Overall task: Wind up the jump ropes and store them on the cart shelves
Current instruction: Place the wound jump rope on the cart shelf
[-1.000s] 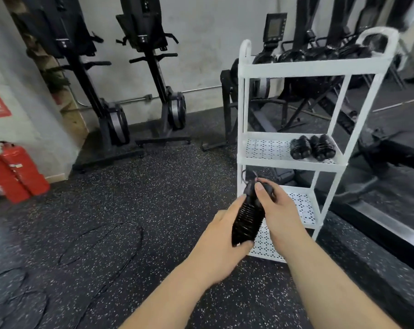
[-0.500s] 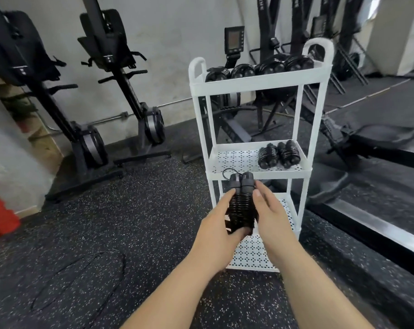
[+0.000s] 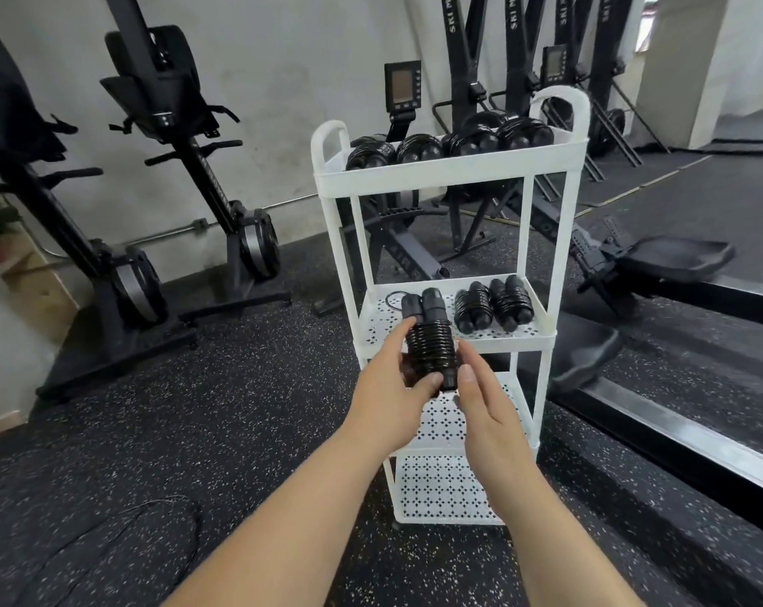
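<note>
Closer now, the left hand (image 3: 393,387) grips the black wound-up jump rope (image 3: 429,343) over the white plastic cart's (image 3: 452,173) middle shelf (image 3: 454,341); right hand (image 3: 487,403) spread, barely touching.

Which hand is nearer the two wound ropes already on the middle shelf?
Right. The right hand sits below and just left of the stored ropes, beside the bundle. The left hand grips that bundle from its far side, further left.
</note>
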